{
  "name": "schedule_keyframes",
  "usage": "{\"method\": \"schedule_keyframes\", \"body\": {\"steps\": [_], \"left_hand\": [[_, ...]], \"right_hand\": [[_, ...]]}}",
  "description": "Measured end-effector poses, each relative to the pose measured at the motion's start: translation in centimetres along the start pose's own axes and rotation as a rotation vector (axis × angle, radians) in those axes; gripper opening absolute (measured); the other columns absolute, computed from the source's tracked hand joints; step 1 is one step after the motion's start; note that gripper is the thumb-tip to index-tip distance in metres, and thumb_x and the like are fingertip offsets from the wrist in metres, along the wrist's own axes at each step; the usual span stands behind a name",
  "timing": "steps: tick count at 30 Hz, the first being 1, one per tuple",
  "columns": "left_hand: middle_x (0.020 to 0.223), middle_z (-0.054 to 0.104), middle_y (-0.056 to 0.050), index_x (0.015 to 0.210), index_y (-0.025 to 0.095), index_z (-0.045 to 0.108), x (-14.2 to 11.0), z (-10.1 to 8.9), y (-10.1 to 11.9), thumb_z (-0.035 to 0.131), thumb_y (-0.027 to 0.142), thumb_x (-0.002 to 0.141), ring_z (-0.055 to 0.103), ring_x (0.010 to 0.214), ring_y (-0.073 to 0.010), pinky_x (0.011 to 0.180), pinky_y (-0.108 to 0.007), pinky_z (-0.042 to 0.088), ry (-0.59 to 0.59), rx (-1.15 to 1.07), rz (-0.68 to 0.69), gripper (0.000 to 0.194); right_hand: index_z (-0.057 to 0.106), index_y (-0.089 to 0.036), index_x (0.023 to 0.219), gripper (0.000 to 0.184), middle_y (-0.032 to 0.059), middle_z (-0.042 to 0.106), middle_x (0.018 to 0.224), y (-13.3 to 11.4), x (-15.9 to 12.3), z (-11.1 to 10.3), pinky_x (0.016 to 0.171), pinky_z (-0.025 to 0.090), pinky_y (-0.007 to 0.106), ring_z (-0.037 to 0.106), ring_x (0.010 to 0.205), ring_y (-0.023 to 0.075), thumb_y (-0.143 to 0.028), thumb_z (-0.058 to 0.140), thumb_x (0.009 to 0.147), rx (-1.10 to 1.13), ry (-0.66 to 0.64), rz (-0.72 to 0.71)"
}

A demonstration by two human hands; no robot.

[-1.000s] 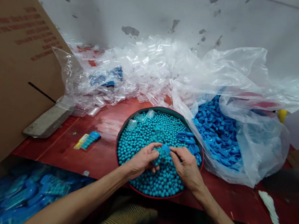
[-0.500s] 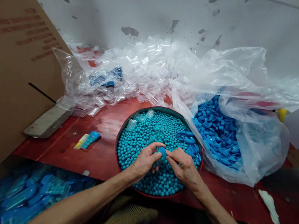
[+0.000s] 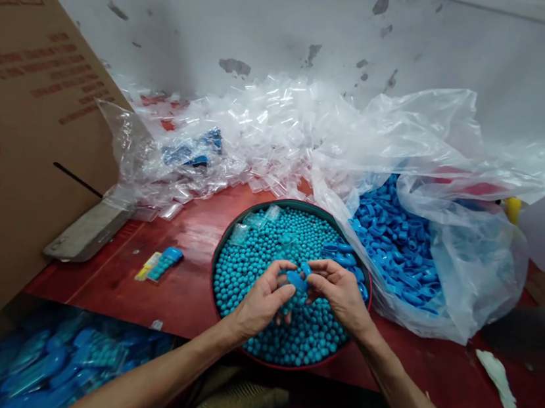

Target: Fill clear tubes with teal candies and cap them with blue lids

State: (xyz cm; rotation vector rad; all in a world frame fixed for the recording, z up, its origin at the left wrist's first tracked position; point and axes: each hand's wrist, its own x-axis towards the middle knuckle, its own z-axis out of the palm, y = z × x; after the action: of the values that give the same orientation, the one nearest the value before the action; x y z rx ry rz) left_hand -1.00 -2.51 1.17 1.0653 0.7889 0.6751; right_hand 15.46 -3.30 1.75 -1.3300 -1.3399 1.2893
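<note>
Blue pieces (image 3: 297, 280) sit pinched in left hand (image 3: 265, 298) and right hand (image 3: 340, 293), close together; a nearby case (image 3: 163, 265) is filled, many beads (image 3: 279, 347) lie loose.

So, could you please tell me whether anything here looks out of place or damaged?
A crumpled white scrap lies by itself on the red table, right of the round tub, unlike the heaped blue parts. Dark patches mar the pale wall, perhaps stains or flaking.
</note>
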Motion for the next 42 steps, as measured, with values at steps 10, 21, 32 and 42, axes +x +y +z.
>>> {"method": "schedule_keyframes", "body": {"steps": [10,21,32,42], "left_hand": [[0.090,0.053,-0.002,0.107,0.017,0.044,-0.2,0.6,0.1,0.052,0.027,0.075,0.047,0.080,-0.0132,0.075,-0.023,0.037,0.103,0.087,0.161,0.035],[0.074,0.050,0.002,0.092,0.019,0.043,-0.9,2.0,0.7,0.049,0.029,0.077,0.046,0.065,-0.0101,0.062,-0.021,0.037,0.126,0.075,0.149,0.019],[0.079,0.049,0.000,0.099,0.017,0.041,-0.4,1.5,0.3,0.052,0.027,0.073,0.047,0.072,-0.0127,0.066,-0.024,0.039,0.116,0.067,0.100,0.030],[0.080,0.048,0.000,0.095,0.017,0.044,-1.0,1.2,0.0,0.044,0.030,0.078,0.045,0.074,-0.0123,0.066,-0.022,0.038,0.191,0.215,0.081,0.022]], "right_hand": [[0.025,-0.013,0.126,0.080,0.0166,0.048,0.115,-0.1,-2.4,3.0,0.071,0.048,0.038,0.055,0.094,0.0279,-0.038,0.065,0.061,-0.782,-0.037,-0.291],[0.028,-0.012,0.120,0.069,0.0139,0.054,0.098,0.4,-2.8,3.2,0.062,0.050,0.035,0.058,0.081,0.0260,-0.031,0.058,0.061,-0.829,0.068,-0.493],[0.030,-0.017,0.116,0.064,0.0042,0.057,0.083,0.8,-2.4,3.3,0.053,0.048,0.025,0.058,0.060,0.0155,-0.026,0.060,0.061,-0.496,-0.002,-0.265],[0.032,-0.013,0.116,0.062,0.0129,0.053,0.104,0.1,-2.5,3.6,0.068,0.048,0.033,0.057,0.087,0.0242,-0.028,0.058,0.062,-0.739,-0.016,-0.359]]}}
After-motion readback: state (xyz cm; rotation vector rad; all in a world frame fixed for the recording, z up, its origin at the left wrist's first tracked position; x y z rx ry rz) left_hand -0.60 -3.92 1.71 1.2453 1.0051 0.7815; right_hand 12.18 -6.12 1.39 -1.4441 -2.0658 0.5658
